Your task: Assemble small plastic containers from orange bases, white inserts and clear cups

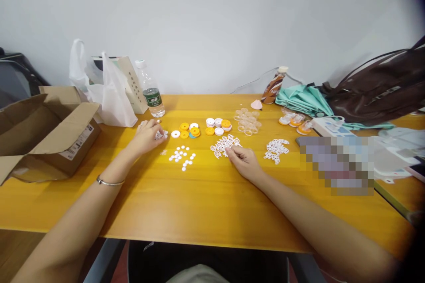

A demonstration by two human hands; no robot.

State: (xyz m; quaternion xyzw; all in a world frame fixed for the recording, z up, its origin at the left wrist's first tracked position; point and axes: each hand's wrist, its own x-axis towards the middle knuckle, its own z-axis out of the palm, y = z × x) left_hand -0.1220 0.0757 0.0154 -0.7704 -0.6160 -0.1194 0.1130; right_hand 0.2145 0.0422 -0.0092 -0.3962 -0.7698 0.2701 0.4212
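Note:
At the left of the small parts, my left hand is bent down with its fingertips at a little heap of small silvery-white pieces. Its fingers are closed, and what they grip is too small to make out. My right hand rests curled at the near edge of a pile of white openwork plastic pieces, thumb against the fingers; anything in that pinch is hidden. Between the hands lie small white discs, orange and white round discs with centre holes, and another group of orange and white discs.
Clear plastic rings and a second white pile lie rightward. Assembled orange-and-white round items sit near a teal cloth and brown bag. Leftward stand a cardboard box, plastic bag and water bottle.

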